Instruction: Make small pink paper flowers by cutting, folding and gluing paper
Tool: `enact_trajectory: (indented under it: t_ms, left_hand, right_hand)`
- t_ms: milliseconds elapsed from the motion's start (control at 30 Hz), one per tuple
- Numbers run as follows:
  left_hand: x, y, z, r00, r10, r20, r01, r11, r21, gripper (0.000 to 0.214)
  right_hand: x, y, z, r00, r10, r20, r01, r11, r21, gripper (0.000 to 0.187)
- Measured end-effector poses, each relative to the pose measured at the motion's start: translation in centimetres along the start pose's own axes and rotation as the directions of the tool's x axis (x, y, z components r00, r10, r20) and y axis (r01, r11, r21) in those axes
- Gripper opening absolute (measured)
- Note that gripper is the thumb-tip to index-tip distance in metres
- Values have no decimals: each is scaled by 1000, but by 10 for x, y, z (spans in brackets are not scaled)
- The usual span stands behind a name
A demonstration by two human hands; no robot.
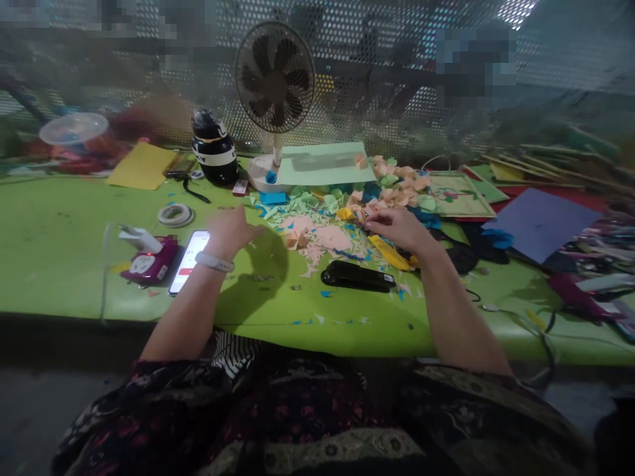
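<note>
My left hand (232,231), with a pale band on its wrist, hovers beside a lit phone (191,261). Its fingers point right, partly blurred, and nothing shows in them. Over the right side of a heap of paper scraps (322,235), my right hand (394,228) has thumb and fingertips pinched together. Whatever they hold is too small to make out. Close to those fingertips lies a folded yellow paper piece (346,213). Below that hand is a long yellow object (391,252). A black stapler (358,276) rests nearer the table's front edge.
Behind the scraps stand a fan (275,79), a black bottle (214,152) and a light green sheet (325,164). Peach paper petals (401,180) pile up at the back. At left are a tape roll (175,215) and a purple plug adapter (146,264); at right, a purple sheet (543,221).
</note>
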State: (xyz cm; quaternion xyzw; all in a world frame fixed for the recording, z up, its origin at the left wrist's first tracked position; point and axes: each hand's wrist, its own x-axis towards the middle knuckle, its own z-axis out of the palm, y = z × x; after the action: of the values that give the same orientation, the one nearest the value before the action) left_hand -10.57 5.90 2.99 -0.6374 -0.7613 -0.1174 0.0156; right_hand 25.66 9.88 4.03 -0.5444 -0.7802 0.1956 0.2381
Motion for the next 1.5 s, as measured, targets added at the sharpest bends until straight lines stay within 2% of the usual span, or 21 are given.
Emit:
enact_trajectory:
  t_ms: [67,133,233,300,400,500,600,667,767,833,900,933,1000,1033,1067,1100,1167,1233,1300,1400,1500]
  left_hand:
    - [2,-2,4,995,-23,98,21,1000,24,28]
    - [2,0,6,995,-46,92,43,999,33,17]
    - [-7,12,0,981,69,-182,-83,994,-67,31]
    - [-19,24,-5,868,319,-380,-392,910,-132,33]
    - [-39,42,-7,721,545,-428,-649,747,-143,27]
    - [-53,51,-4,665,616,-422,-724,671,-160,22]
    - [-57,53,2,653,634,-415,-738,657,-157,19]
    - [-56,53,8,604,653,-458,-773,620,-134,19]
    - [-54,53,16,470,684,-558,-855,510,-94,27]
    - [-55,54,18,431,664,-611,-879,462,-118,32]
    - [-58,56,17,510,574,-641,-848,459,-263,23]
    - [-60,57,16,597,508,-621,-798,450,-400,15]
    - [-62,61,13,816,400,-417,-555,343,-758,29]
    - [-62,63,12,889,397,-229,-343,245,-907,43]
    - [-62,65,11,910,414,-30,-104,158,-982,54]
    - [-61,66,11,891,434,134,104,92,-990,58]
    - [-58,68,12,844,432,319,341,27,-940,49]
    - [-56,68,13,850,384,362,391,2,-920,38]
    - [-55,67,14,869,339,361,389,-15,-921,35]
    - [-54,66,15,886,301,354,385,-51,-921,31]
    - [-54,67,16,896,288,337,375,-85,-923,31]
  right_hand:
    - [2,-1,4,1000,-12,17,12,1000,24,27]
    - [2,-4,7,1000,-5,18,4,999,42,23]
    - [-2,-14,12,1000,17,25,-19,994,108,20]
    - [-7,-25,16,998,27,58,-40,972,231,22]
    - [-15,-45,23,986,5,167,-83,882,463,30]
    - [-23,-65,31,967,-56,248,-106,797,595,36]
    - [-29,-79,37,967,-58,247,-117,763,636,41]
    - [-32,-82,42,970,-73,231,-98,753,651,41]
    - [-32,-80,46,983,-125,132,11,765,644,39]
    - [-32,-74,47,987,-155,-49,157,829,537,34]
    - [-31,-67,46,929,-238,-282,320,901,292,27]
    - [-31,-64,46,875,-312,-369,383,913,137,25]
    - [-32,-59,45,773,-484,-411,468,871,-147,22]
    - [-33,-58,46,742,-559,-370,497,829,-256,22]
    - [-34,-57,47,724,-616,-310,520,783,-341,22]
    - [-34,-57,49,715,-655,-243,539,739,-404,23]
    - [-33,-56,53,715,-687,-128,568,677,-468,26]
    - [-29,-51,53,743,-664,-81,558,683,-471,30]
    - [-21,-40,46,822,-556,-128,447,767,-460,31]
    - [-9,-13,28,946,-158,-281,15,893,-451,31]
    - [0,15,14,948,255,-188,-315,825,-469,31]
